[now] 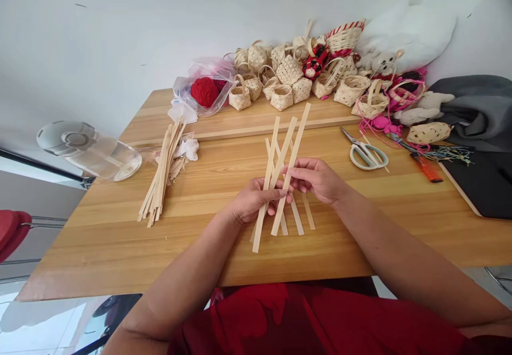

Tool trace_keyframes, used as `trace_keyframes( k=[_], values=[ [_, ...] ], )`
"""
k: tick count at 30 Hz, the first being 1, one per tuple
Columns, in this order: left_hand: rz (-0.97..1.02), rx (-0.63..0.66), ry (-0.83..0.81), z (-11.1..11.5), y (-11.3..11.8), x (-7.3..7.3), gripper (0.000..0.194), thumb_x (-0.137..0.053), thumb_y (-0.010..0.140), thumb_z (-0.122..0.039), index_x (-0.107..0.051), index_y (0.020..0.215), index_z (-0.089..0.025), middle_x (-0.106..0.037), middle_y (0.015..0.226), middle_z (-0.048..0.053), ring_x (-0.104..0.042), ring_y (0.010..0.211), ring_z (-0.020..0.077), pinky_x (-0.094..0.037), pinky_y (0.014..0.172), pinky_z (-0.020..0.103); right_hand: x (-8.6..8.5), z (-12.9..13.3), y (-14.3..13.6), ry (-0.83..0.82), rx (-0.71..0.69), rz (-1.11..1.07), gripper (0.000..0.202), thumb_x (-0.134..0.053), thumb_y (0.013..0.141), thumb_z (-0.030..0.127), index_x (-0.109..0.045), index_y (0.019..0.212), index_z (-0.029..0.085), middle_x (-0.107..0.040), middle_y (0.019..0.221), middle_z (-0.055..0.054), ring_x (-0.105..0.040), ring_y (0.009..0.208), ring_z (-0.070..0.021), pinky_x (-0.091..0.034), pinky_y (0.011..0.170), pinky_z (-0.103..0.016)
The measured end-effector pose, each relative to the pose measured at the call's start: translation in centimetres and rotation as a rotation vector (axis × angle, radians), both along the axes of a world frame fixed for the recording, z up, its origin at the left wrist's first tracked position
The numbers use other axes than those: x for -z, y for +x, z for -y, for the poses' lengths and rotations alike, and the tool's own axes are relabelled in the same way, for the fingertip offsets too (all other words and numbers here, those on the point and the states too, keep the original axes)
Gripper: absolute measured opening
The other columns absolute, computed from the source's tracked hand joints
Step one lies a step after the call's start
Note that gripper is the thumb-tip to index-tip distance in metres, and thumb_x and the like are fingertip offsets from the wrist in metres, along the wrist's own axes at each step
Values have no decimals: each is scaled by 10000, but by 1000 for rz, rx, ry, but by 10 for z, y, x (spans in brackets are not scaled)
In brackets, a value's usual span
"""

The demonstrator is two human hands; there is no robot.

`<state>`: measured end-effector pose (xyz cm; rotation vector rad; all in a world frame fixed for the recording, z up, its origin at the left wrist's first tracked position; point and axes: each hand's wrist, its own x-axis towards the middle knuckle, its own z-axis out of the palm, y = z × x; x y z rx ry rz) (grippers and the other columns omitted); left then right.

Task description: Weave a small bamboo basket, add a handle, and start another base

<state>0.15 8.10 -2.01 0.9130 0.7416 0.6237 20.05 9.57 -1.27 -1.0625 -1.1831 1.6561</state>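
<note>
Several flat, pale bamboo strips (269, 166) cross one another in front of me at the middle of the table. My left hand (258, 198) pinches some of them between thumb and fingers near their middle. On the right, my right hand (316, 179) is closed on one slanting strip (298, 142), thumb on top and fingers curled beneath. Other strips (296, 215) stick out below both hands. The hands almost touch, and the fingers partly hide where the strips cross.
A bundle of strips (162, 176) lies to the left, beside a clear water bottle (96, 150). Scissors (366, 150) and an orange lighter (427, 167) lie at right. Small woven baskets (282, 96), red yarn (205, 93) and a wooden bar (240, 129) are further back.
</note>
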Motion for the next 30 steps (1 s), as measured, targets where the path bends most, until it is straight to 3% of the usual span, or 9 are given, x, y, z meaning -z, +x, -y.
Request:
trace_keyframes(
  k=[4, 7, 14, 18, 21, 24, 26, 30],
  values=[
    [56, 4, -12, -1, 0, 3, 530, -878, 732, -529, -768, 986, -77, -749, 818, 114, -613, 567, 91, -452, 417, 155, -1, 0, 2, -15, 14, -5, 267, -835, 740, 390, -783, 873, 165, -693, 621, -21, -567, 542, -98, -332, 439, -195],
    [98, -17, -35, -4, 0, 3, 621, -815, 765, -632, -760, 997, -59, -738, 828, 130, -616, 568, 100, -380, 373, 150, -2, -1, 3, -22, 59, -12, 252, -838, 730, 387, -762, 824, 166, -693, 649, -21, -559, 540, -93, -319, 435, -199],
    [133, -71, -36, -5, 1, 9, 479, -813, 816, -520, -749, 999, -82, -695, 785, 63, -574, 530, 78, -322, 358, 149, -6, -1, 5, -34, 85, -24, 256, -845, 716, 398, -751, 797, 175, -661, 661, -18, -550, 554, -103, -298, 436, -220],
    [117, -125, -51, -6, 0, 4, 404, -783, 858, -493, -732, 881, -93, -701, 756, 65, -595, 546, 91, -421, 408, 169, -11, 0, 4, -42, 98, -13, 254, -861, 702, 396, -761, 793, 181, -643, 647, -13, -549, 561, -106, -305, 449, -228],
    [124, -384, -72, -15, -7, -4, 390, -657, 974, -408, -643, 714, -118, -751, 917, 117, -713, 747, 137, -599, 673, 236, -11, 0, 3, -47, 107, -4, 270, -874, 682, 406, -760, 771, 178, -622, 610, -14, -534, 554, -109, -284, 444, -234],
    [65, -647, -165, -30, -19, -9, 366, -548, 1028, -266, -598, 693, -126, -748, 1057, 152, -740, 928, 160, -597, 895, 272, -10, -1, 3, -49, 106, -16, 289, -885, 668, 416, -764, 764, 173, -612, 591, -18, -523, 550, -107, -259, 441, -232],
    [-12, -824, -151, -38, -29, -9, 307, -518, 1025, -204, -617, 744, -130, -733, 1028, 128, -725, 924, 143, -589, 878, 253, -9, -2, 4, -46, 101, -32, 288, -884, 677, 420, -767, 767, 172, -615, 591, -21, -524, 556, -106, -263, 446, -229],
    [0, -1303, 236, -45, -47, -10, 235, -517, 1024, -258, -599, 821, -174, -690, 1202, 55, -691, 1003, 113, -579, 772, 196, -9, -2, 5, -32, 110, -50, 278, -883, 685, 407, -776, 785, 170, -628, 603, -28, -524, 565, -106, -274, 454, -224]
  ],
)
